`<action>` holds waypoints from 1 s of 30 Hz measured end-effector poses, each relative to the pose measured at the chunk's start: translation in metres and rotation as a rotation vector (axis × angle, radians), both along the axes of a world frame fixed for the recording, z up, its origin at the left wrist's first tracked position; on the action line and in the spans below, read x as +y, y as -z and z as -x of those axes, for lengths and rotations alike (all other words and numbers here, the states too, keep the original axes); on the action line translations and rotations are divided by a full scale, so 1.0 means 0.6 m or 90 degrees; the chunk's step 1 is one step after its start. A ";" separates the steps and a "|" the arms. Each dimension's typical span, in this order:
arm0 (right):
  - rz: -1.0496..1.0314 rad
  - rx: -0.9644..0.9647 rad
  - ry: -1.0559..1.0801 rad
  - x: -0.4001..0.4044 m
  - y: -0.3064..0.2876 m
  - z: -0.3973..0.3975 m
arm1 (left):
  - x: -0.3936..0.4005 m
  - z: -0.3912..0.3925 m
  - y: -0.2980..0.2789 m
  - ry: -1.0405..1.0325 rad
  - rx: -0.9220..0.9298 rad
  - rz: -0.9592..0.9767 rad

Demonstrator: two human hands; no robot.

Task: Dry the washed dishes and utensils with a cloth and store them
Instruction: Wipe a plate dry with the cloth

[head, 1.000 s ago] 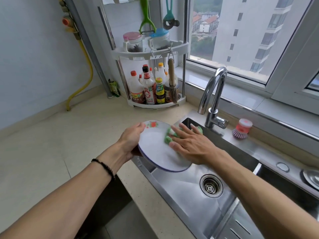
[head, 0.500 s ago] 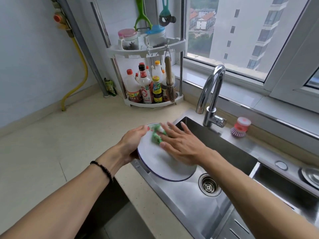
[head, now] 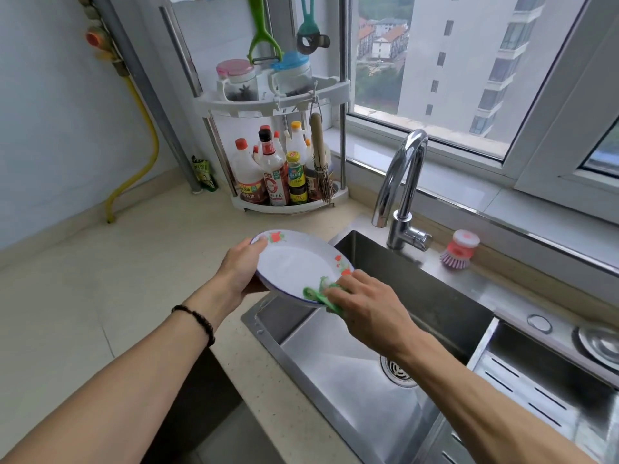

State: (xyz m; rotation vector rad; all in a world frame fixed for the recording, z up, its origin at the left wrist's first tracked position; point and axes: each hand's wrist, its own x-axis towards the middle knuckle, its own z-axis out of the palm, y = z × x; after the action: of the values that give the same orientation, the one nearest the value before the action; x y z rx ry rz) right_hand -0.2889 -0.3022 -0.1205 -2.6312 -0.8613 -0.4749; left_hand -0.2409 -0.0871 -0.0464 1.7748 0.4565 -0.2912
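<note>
Plate (head: 296, 262) tilts over the sink (head: 338, 356) so drips fall in; my left hand (head: 239, 267) grips its rim, my right hand (head: 365, 304) presses the green cloth (head: 316, 293) flat.

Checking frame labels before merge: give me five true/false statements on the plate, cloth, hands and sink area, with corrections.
1. The left hand holds the plate by its rim. True.
2. The plate lies flat on the bottom of the sink. False: it is held tilted above the sink's left edge.
3. The right hand presses a green cloth against the near edge of the plate. True.
4. Water is running from the tap. False: no stream is visible.
5. The pink dish brush lies inside the sink. False: it stands on the ledge behind the sink, right of the tap.
</note>
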 end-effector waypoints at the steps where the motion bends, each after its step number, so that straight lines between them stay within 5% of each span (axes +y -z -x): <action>1: 0.002 -0.012 -0.006 -0.002 -0.002 -0.003 | 0.004 -0.002 0.003 0.041 -0.052 -0.178; 2: 0.008 -0.023 -0.013 -0.003 -0.006 -0.005 | 0.010 -0.004 0.008 0.084 -0.141 -0.356; 4: 0.018 -0.030 -0.027 -0.008 -0.010 -0.009 | 0.016 0.009 0.005 0.269 -0.311 -0.478; 7: 0.003 -0.026 -0.049 -0.012 -0.006 -0.013 | 0.007 0.029 0.015 0.611 -0.286 -0.662; 10: -0.017 -0.017 -0.058 -0.013 0.003 -0.018 | 0.001 0.030 0.050 0.674 -0.369 -0.774; 13: -0.069 -0.037 -0.003 -0.022 0.006 -0.026 | 0.002 0.028 0.059 0.609 -0.434 -0.706; 16: -0.189 -0.039 0.161 -0.020 0.006 -0.027 | -0.001 0.035 0.050 0.490 -0.342 -0.537; 18: -0.264 0.095 0.211 0.005 -0.003 -0.017 | -0.007 0.037 0.046 0.394 -0.273 -0.402; 22: -0.481 0.463 0.050 0.067 -0.025 0.017 | -0.020 0.044 0.041 0.304 -0.222 -0.204; 24: -0.627 0.444 0.117 0.068 -0.035 0.002 | -0.025 0.049 0.034 0.276 -0.222 -0.175; 27: -0.538 0.338 0.255 0.078 -0.044 -0.027 | -0.040 0.058 0.022 0.288 -0.230 -0.190; 30: -0.515 0.265 0.252 0.108 -0.052 -0.021 | -0.048 0.061 0.012 0.283 -0.246 -0.173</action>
State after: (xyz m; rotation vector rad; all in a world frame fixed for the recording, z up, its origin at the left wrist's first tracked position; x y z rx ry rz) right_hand -0.2763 -0.2372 -0.0891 -2.0009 0.0174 -0.2646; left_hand -0.2776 -0.1160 -0.0538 2.1329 -0.1906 -0.1911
